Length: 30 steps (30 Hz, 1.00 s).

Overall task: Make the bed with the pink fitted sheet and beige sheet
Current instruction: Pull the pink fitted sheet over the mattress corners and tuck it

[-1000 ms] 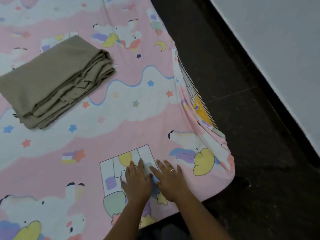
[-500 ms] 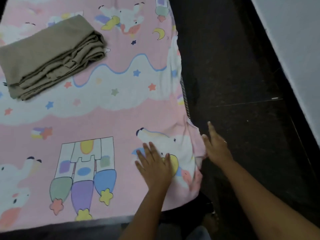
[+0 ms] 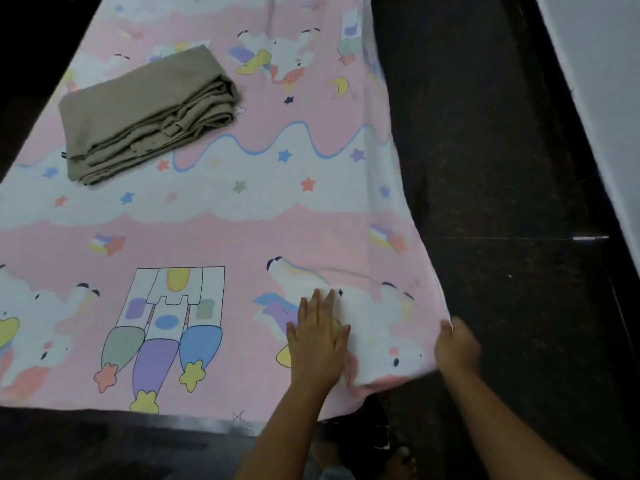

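A pink fitted sheet (image 3: 242, 237), printed with cartoon unicorns, rockets, stars and wavy white cloud bands, is lying spread over the bed and covering nearly all of its top. A beige sheet (image 3: 145, 112) of plain cloth, folded into a thick rectangular stack, is sitting on the pink cloth in the far left part of the bed, well apart from both hands. The left hand (image 3: 317, 341) is pressing flat on the pink fitted sheet near the bed's near right corner, fingers straight and close together, the palm covering part of a unicorn print just right of the rocket drawing. The right hand (image 3: 455, 344) is working at the sheet's right edge beside that same corner, near the left hand but not touching it; its thumb is lying on top of the hem and its fingers are curling round the edge, gripping the cloth, though motion blur is softening the detail. Between the two hands the pink cloth is bunching into a soft rounded fold at the corner. To the right of the bed a dark speckled floor (image 3: 502, 168) is running up to a pale wall (image 3: 606, 81). A bare foot (image 3: 403, 459) is showing on the floor beneath the forearms.
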Available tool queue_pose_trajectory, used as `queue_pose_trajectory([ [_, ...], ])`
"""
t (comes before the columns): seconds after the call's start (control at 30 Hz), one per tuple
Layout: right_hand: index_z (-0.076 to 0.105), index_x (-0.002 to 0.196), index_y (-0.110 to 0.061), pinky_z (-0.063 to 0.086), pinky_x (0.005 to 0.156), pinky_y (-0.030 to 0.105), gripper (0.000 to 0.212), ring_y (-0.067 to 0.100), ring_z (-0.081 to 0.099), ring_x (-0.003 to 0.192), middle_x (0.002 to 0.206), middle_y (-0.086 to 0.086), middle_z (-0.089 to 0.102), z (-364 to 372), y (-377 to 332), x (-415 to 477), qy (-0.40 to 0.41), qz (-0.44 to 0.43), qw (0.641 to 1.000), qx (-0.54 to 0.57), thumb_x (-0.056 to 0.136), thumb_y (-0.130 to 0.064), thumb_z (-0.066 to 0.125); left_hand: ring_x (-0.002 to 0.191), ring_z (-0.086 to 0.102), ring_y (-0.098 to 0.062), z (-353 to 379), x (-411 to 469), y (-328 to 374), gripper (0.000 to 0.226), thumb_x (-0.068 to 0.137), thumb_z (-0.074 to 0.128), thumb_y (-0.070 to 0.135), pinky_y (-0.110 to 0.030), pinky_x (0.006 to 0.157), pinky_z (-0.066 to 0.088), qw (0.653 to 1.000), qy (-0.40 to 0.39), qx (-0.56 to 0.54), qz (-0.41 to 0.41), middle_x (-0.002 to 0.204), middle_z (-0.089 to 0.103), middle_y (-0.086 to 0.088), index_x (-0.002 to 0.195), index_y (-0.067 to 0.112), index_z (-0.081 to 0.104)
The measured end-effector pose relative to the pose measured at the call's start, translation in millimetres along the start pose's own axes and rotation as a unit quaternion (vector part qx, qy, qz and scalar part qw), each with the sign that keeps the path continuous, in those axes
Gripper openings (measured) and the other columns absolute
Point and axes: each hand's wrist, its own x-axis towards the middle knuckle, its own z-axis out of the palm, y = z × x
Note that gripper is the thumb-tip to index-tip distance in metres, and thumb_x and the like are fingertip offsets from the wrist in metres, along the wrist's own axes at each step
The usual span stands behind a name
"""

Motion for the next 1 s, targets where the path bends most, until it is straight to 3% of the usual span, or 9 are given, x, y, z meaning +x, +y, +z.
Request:
queue_pose_trajectory([
  [0.1, 0.057, 0.105, -0.001, 0.041, 0.082, 0.039, 0.028, 0.041, 0.055, 0.105, 0.113, 0.027, 0.059, 13.9, 10.0, -1.2, -0.019, 0.013, 1.0, 0.002, 0.102, -0.022, 0.039, 0.146, -0.008, -0.019, 3.6, 6.2, 11.4, 0.066, 0.093, 0.026, 0.051, -0.05, 0.114, 0.012, 0.996, -0.044, 0.079, 0.017, 0.159, -0.011, 0.006, 0.15, 0.032, -0.003],
  [0.2, 0.057, 0.11, -0.002, 0.041, 0.085, 0.039, 0.03, 0.041, 0.054, 0.109, 0.117, 0.026, 0.058, 19.1, 2.5, 13.8, -0.044, 0.006, 0.999, -0.013, 0.102, -0.023, 0.038, 0.146, -0.008, -0.021, 1.6, 13.0, 21.3, 0.069, 0.096, 0.041, 0.039, -0.05, 0.114, 0.011, 0.992, -0.05, 0.107, 0.045, 0.159, -0.012, 0.004, 0.151, 0.03, -0.001],
  [0.5, 0.057, 0.112, -0.012, 0.042, 0.082, 0.038, 0.032, 0.036, 0.056, 0.107, 0.118, 0.019, 0.059, 31.5, 15.3, 22.9, -0.081, -0.025, 0.987, -0.134, 0.102, -0.029, 0.032, 0.145, -0.017, -0.024, 8.3, 9.7, 32.4, 0.066, 0.096, 0.044, 0.04, -0.053, 0.115, 0.0, 0.96, -0.106, 0.212, 0.147, 0.158, -0.016, 0.002, 0.15, 0.031, 0.008],
  [0.67, 0.05, 0.119, -0.016, 0.041, 0.077, 0.032, 0.029, 0.03, 0.059, 0.105, 0.116, 0.013, 0.06, 45.8, 14.2, 15.6, -0.091, -0.081, 0.952, -0.28, 0.1, -0.028, 0.032, 0.143, -0.023, -0.027, 24.3, 8.4, 20.4, 0.068, 0.095, 0.038, 0.053, -0.054, 0.112, -0.01, 0.951, -0.083, 0.234, 0.182, 0.158, -0.019, 0.001, 0.151, 0.032, 0.006],
  [0.9, 0.049, 0.119, -0.011, 0.044, 0.07, 0.034, 0.027, 0.029, 0.063, 0.098, 0.111, 0.012, 0.064, 81.5, 14.2, 12.8, -0.083, -0.147, 0.931, -0.322, 0.101, -0.026, 0.036, 0.146, -0.013, -0.022, 40.4, 2.8, 20.1, 0.055, 0.097, 0.032, 0.039, -0.049, 0.106, -0.024, 0.921, -0.06, 0.28, 0.263, 0.159, 0.01, 0.001, 0.148, 0.019, 0.029],
  [1.0, 0.05, 0.116, -0.011, 0.048, 0.072, 0.036, 0.026, 0.029, 0.065, 0.094, 0.106, 0.01, 0.066, 92.8, 15.5, 12.9, -0.07, -0.165, 0.929, -0.325, 0.1, -0.029, 0.039, 0.146, -0.014, -0.021, 46.6, 5.2, 21.5, 0.06, 0.097, 0.027, 0.044, -0.046, 0.105, -0.028, 0.912, -0.073, 0.292, 0.277, 0.158, 0.017, -0.001, 0.148, 0.014, 0.026],
])
